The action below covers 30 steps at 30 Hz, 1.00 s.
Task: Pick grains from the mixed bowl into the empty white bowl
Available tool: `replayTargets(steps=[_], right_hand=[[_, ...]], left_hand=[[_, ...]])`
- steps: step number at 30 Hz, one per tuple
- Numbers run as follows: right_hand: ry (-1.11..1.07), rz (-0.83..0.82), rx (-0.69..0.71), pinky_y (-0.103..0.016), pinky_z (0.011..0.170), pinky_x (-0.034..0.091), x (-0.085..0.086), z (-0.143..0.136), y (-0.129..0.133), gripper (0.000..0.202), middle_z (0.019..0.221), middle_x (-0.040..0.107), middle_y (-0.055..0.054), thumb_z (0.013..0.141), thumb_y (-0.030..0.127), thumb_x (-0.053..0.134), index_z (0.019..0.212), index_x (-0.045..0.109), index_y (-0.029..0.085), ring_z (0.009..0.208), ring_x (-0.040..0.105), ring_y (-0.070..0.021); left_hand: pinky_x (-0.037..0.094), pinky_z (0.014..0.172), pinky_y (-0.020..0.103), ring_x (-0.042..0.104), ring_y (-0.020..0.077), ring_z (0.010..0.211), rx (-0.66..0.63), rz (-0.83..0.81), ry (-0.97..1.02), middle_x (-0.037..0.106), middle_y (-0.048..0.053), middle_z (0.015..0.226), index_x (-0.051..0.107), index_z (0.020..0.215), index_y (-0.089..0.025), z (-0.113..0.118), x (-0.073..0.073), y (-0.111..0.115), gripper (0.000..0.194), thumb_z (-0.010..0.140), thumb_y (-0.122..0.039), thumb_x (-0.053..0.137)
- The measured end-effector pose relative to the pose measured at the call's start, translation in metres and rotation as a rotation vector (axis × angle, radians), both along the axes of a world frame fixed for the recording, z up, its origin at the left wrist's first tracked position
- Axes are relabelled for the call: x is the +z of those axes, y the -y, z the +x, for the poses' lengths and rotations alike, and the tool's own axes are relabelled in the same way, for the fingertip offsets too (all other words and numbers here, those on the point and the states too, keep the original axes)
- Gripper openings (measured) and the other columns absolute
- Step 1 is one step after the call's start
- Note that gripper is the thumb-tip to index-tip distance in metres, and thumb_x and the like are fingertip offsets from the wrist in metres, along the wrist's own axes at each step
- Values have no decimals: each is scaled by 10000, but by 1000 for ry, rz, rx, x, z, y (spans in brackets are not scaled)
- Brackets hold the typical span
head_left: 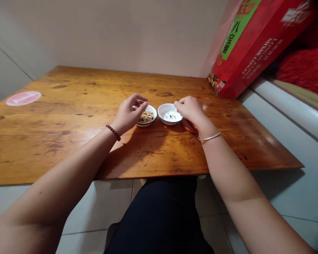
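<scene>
My left hand (129,111) hovers over the near left side of a small white bowl (155,114), its fingers bent and the thumb a little apart from them; nothing shows in it. Mixed beans and grains (146,116) in yellow, green and dark colours fill that bowl. Just to the right stands a second white bowl (161,112) with a few loose beans (171,116) at its bottom. Over this bowl's right rim, my right hand (191,108) is closed in a pinch. What the fingertips hold is too small to make out; a pale, curved shape lies in the bowl below them.
A red-orange curved object (189,127) lies under my right wrist, partly hidden. The wooden table (69,116) meets a wall at the back. A large red carton (254,49) leans at the right. A pink oval sticker (23,98) is on the table's left.
</scene>
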State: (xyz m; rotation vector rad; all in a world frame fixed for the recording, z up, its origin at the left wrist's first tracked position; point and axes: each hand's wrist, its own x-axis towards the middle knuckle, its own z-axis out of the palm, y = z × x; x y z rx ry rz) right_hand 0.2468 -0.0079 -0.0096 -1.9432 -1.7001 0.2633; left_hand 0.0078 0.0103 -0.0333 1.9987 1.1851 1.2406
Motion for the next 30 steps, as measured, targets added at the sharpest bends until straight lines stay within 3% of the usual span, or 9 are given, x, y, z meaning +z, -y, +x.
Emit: replayTargets(steps=[4, 8, 11, 14, 23, 30], right_hand=[[12, 31, -24, -311, 628, 353, 1, -1, 0, 305, 596, 615, -63, 839, 317, 547, 575, 647, 202, 609, 536, -186], [26, 107, -57, -309, 632, 347, 3, -2, 1, 304, 579, 582, -52, 845, 330, 547, 582, 628, 199, 611, 510, -180], [48, 123, -51, -309, 630, 333, 3, -3, 1, 323, 558, 553, -42, 855, 331, 537, 562, 583, 203, 602, 482, -172], [57, 142, -51, -308, 616, 303, 2, -5, 2, 334, 574, 559, -41, 858, 338, 519, 553, 558, 207, 591, 453, -160], [9, 237, -38, -310, 591, 262, -4, -9, 1, 307, 607, 592, -44, 835, 345, 529, 560, 568, 212, 576, 421, -154], [17, 218, -21, -310, 618, 313, -5, -13, 2, 300, 627, 604, -53, 841, 331, 556, 565, 561, 215, 617, 495, -177]], left_hand=[[522, 742, 301, 683, 189, 849, 71, 6, -96, 744, 67, 941, 680, 999, -175, -2, 3, 0, 169, 886, -279, 611], [500, 883, 404, 662, 257, 940, 126, 86, -427, 735, 75, 911, 704, 906, -179, -4, 7, 4, 232, 838, -113, 493], [427, 1005, 506, 618, 319, 1084, 70, 172, -681, 742, 79, 1010, 727, 952, -205, -5, 5, 8, 302, 838, -112, 464], [425, 1003, 504, 600, 329, 1141, -38, 129, -801, 731, 78, 1142, 745, 1003, -225, -5, 0, 8, 339, 889, -167, 431], [392, 1017, 533, 606, 343, 1145, -15, 150, -821, 752, 90, 1149, 788, 971, -235, -5, -6, 5, 339, 861, -157, 477], [320, 1094, 578, 617, 333, 1115, 18, 146, -750, 774, 74, 1049, 818, 890, -269, -4, -6, 6, 358, 788, -98, 520]])
